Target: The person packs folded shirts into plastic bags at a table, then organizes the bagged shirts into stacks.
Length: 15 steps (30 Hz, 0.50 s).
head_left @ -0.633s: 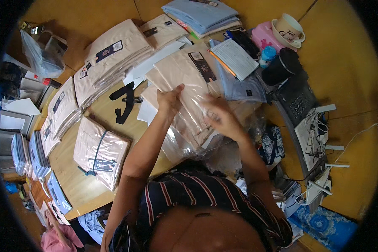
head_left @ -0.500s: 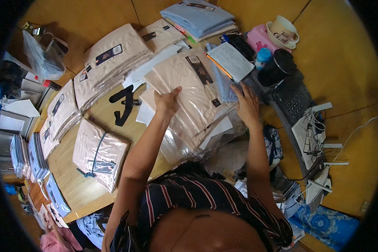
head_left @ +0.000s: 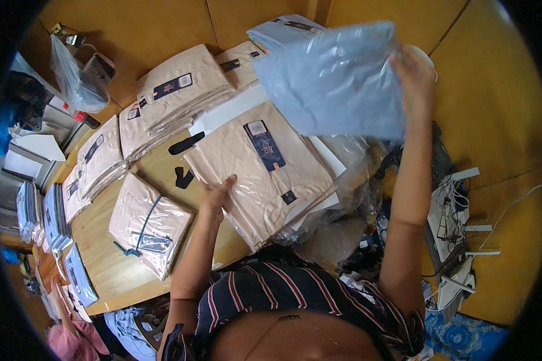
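Note:
My right hand (head_left: 417,78) grips a light blue folded garment in clear plastic (head_left: 334,84) by its right edge, raised over the desk and tilted. Beneath and to the left of it lies a small stack of beige folded garments in clear bags (head_left: 262,189), the top one with a dark label. My left hand (head_left: 217,195) holds this stack at its near left edge, thumb on top; its other fingers are partly hidden. Black strap pieces (head_left: 186,143) lie beside the stack. White sheets (head_left: 328,159) stick out from its right side.
Stacks of bagged beige garments (head_left: 183,99) line the desk's back and left. A beige bundle tied with blue-green cord (head_left: 143,219) sits on the wooden desk (head_left: 96,259). White routers with cables (head_left: 448,207) stand at right. A person in pink (head_left: 72,343) is at lower left.
My right hand has lifted the light blue garment up, and it now covers the notebook, bottle and cups. My left hand has moved down and left with the beige stack, which has shifted nearer.

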Each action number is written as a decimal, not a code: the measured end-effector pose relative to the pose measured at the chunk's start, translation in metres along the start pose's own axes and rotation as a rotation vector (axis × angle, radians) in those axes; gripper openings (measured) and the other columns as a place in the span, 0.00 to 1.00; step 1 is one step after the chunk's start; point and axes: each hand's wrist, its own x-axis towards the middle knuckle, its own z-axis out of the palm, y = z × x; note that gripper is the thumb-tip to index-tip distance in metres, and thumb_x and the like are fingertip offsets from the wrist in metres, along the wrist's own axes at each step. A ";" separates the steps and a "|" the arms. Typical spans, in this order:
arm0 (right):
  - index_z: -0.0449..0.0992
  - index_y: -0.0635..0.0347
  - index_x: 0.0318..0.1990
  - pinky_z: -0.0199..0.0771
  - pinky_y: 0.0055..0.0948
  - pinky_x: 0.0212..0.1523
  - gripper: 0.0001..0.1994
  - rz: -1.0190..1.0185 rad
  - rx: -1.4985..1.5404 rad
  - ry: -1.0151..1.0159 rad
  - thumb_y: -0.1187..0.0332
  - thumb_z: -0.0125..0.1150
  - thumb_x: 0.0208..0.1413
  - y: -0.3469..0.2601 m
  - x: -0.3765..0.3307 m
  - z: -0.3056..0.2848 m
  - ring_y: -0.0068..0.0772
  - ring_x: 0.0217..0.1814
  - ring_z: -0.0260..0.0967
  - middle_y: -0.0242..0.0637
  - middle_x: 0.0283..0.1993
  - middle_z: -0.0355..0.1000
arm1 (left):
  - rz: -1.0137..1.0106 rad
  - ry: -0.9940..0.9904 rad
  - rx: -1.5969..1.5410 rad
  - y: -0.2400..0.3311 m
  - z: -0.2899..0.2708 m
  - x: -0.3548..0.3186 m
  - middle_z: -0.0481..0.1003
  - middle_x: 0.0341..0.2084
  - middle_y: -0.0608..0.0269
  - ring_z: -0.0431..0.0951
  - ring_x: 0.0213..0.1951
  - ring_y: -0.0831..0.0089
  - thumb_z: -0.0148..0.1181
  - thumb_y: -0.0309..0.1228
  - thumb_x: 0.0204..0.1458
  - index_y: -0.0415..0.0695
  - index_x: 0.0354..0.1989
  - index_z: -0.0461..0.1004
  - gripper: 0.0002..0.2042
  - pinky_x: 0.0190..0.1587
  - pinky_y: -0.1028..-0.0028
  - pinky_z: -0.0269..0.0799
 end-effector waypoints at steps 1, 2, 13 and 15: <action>0.68 0.71 0.37 0.62 0.20 0.40 0.12 0.019 0.100 0.037 0.75 0.54 0.43 0.014 0.032 -0.001 0.22 0.36 0.64 0.37 0.35 0.68 | -0.024 0.000 -0.006 0.007 0.004 -0.006 0.66 0.36 0.50 0.69 0.37 0.63 0.60 0.23 0.35 0.36 0.47 0.51 0.30 0.36 0.69 0.68; 0.68 0.71 0.36 0.62 0.19 0.39 0.11 0.032 0.227 0.095 0.74 0.53 0.44 0.007 0.051 0.011 0.22 0.35 0.64 0.37 0.34 0.69 | 0.023 0.025 0.019 0.007 0.003 -0.010 0.66 0.35 0.51 0.69 0.35 0.64 0.59 0.23 0.35 0.37 0.47 0.51 0.29 0.34 0.70 0.68; 0.73 0.54 0.31 0.63 0.26 0.41 0.16 -0.642 -0.085 0.036 0.83 0.43 0.36 0.120 0.115 0.152 0.36 0.39 0.66 0.37 0.34 0.70 | 0.260 0.257 0.244 -0.036 -0.008 -0.012 0.61 0.39 0.51 0.66 0.40 0.64 0.63 0.31 0.34 0.39 0.49 0.48 0.34 0.38 0.72 0.65; 0.71 0.55 0.35 0.61 0.29 0.44 0.17 -0.432 -0.388 -0.341 0.83 0.44 0.37 0.168 0.079 0.165 0.37 0.48 0.60 0.38 0.44 0.65 | 0.094 0.184 0.081 -0.019 0.004 -0.019 0.61 0.40 0.49 0.65 0.41 0.64 0.63 0.30 0.33 0.38 0.49 0.48 0.35 0.41 0.71 0.64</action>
